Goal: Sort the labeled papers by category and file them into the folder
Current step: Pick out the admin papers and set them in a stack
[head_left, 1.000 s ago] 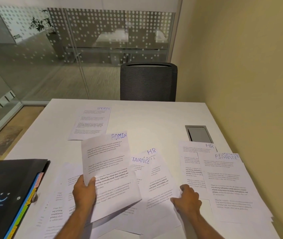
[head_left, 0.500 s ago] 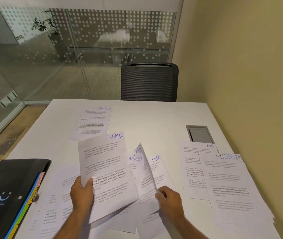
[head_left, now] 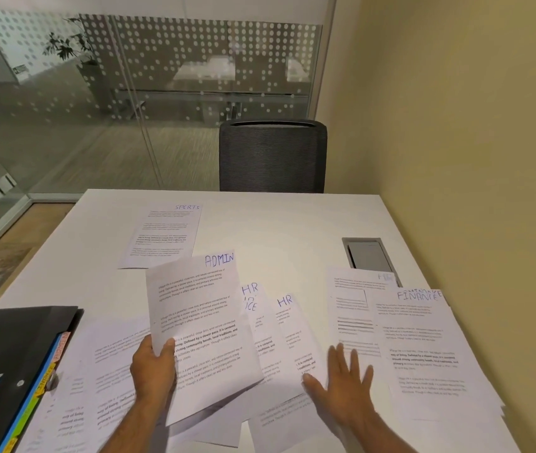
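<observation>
Head view, white surface [head_left: 292, 230], items as seen.

Left hand [head_left: 152, 371]: one, at 7 o'clock, fingers curled and thumb pressed on the lower left edge of the ADMIN sheet [head_left: 194, 322], which it holds lifted and tilted above the loose papers.

Right hand [head_left: 341, 384]: one, at 5 o'clock, fingers spread flat, palm down, holding nothing; blurred, so contact with the sheets beneath cannot be told.

Labeled papers, by legible heading:
- SPORTS sheet [head_left: 165, 233]: one, flat at 11 o'clock, apart from the rest.
- ADMIN: one, in the left hand.
- HR sheets [head_left: 289, 325]: two headings readable at centre, overlapping, partly under the ADMIN sheet.
- FINANCE stack [head_left: 423, 348]: one heading on top at 3 o'clock; several edges beneath, number unclear.
- Unlabeled-looking sheets at 7 o'clock: several, count unclear.

Folder [head_left: 5, 371]: one, black, coloured tabs, at 8 o'clock, closed.

Chair [head_left: 273, 158]: one, at 12 o'clock.
</observation>
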A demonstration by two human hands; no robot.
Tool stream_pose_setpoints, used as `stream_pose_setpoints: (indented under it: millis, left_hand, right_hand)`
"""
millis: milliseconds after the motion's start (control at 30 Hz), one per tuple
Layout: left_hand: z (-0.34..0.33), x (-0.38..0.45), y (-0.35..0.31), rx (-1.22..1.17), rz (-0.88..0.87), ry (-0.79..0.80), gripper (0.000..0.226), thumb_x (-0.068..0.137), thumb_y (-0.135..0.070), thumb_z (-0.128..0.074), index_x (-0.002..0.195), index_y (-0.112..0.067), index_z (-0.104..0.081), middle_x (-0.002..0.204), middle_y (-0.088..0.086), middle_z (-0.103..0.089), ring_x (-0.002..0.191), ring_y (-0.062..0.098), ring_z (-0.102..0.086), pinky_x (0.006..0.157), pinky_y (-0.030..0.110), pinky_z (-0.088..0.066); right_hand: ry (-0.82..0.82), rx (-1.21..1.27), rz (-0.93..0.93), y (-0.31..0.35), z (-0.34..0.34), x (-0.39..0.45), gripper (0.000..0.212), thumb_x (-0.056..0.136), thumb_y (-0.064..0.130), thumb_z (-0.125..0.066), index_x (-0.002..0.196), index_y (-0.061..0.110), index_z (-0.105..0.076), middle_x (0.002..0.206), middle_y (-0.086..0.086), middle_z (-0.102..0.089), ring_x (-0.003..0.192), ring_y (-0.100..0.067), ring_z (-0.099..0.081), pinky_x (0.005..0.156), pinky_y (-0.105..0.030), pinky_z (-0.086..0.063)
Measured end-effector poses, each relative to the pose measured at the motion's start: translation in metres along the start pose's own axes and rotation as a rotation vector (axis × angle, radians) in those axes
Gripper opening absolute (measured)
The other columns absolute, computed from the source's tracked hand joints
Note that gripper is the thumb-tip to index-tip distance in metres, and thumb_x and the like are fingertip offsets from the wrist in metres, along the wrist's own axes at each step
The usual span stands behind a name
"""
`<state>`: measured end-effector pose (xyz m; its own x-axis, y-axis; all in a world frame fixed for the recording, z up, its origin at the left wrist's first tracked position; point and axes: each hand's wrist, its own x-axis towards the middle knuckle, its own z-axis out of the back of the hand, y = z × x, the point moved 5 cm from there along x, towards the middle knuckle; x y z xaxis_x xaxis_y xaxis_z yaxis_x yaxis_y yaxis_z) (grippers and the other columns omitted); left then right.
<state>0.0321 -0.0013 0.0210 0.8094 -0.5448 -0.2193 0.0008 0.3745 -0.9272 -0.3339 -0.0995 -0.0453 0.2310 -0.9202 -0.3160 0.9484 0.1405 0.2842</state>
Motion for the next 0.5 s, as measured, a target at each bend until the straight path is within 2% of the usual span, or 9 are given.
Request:
stream_pose_setpoints:
  millis: [67,133,200,267,367,433,500]
  left_hand:
    - [-0.003,-0.001,-0.001,-0.004,-0.001,0.004,0.030,0.097,-0.012,-0.060,0.126,-0.007,-0.058,0.109,0.012,-0.065,0.091,0.030,-0.062,0.083,0.041,-0.055]
    - [-0.006,-0.001,-0.002,-0.007,0.000,0.006,0.030,0.097,-0.012,-0.061,0.126,-0.008,-0.058,0.111,0.014,-0.066,0.092,0.031,-0.063,0.084,0.043,-0.055]
    - [-0.008,-0.001,-0.003,-0.010,0.002,0.006,0.030,0.096,-0.012,-0.061,0.126,-0.008,-0.059,0.113,0.014,-0.067,0.093,0.032,-0.063,0.085,0.044,-0.056]
    - [-0.009,-0.001,-0.003,-0.016,0.005,0.012,0.030,0.096,-0.012,-0.061,0.126,-0.009,-0.059,0.112,0.014,-0.067,0.094,0.032,-0.064,0.085,0.045,-0.056]
    - [-0.011,-0.003,-0.003,-0.020,0.003,0.019,0.030,0.096,-0.012,-0.061,0.126,-0.009,-0.058,0.113,0.013,-0.066,0.095,0.032,-0.064,0.086,0.046,-0.056]
    - [-0.011,-0.004,-0.003,-0.019,-0.003,0.016,0.031,0.096,-0.012,-0.061,0.127,-0.008,-0.058,0.113,0.013,-0.066,0.095,0.031,-0.062,0.087,0.044,-0.055]
    - [-0.012,-0.005,-0.003,-0.011,-0.008,0.015,0.032,0.096,-0.011,-0.061,0.128,-0.007,-0.058,0.115,0.014,-0.065,0.096,0.031,-0.061,0.088,0.045,-0.054]
  right_hand:
    - [0.051,-0.012,0.156,0.008,-0.007,-0.003,0.099,0.084,0.086,-0.015,0.158,0.025,0.006,0.162,0.012,0.016,0.149,-0.019,0.026,0.110,-0.047,0.033]
    - [0.076,0.002,0.247,0.011,-0.011,-0.004,0.097,0.086,0.085,-0.016,0.159,0.024,0.000,0.165,0.011,0.005,0.152,-0.016,0.017,0.119,-0.044,0.020]
    - [0.039,0.083,0.239,0.009,-0.011,-0.006,0.096,0.086,0.084,-0.012,0.159,0.023,-0.001,0.166,0.007,0.006,0.153,-0.013,0.013,0.123,-0.038,0.010]
    - [-0.087,0.160,0.120,-0.003,-0.005,-0.007,0.090,0.090,0.079,-0.012,0.159,0.024,0.000,0.165,0.005,0.014,0.152,-0.012,0.017,0.124,-0.037,0.007]
    - [-0.248,0.122,-0.125,-0.037,0.014,-0.006,0.088,0.092,0.075,-0.017,0.159,0.019,-0.007,0.166,-0.008,0.009,0.152,-0.022,0.015,0.124,-0.044,0.004]
    - [-0.211,0.019,-0.285,-0.061,0.027,-0.004,0.096,0.088,0.078,-0.013,0.159,0.014,-0.007,0.166,-0.015,0.005,0.152,-0.030,0.013,0.123,-0.052,0.006]
    - [-0.119,-0.004,-0.385,-0.077,0.032,-0.004,0.103,0.083,0.082,-0.008,0.159,0.013,-0.003,0.167,-0.013,0.000,0.152,-0.033,0.014,0.120,-0.057,0.009]
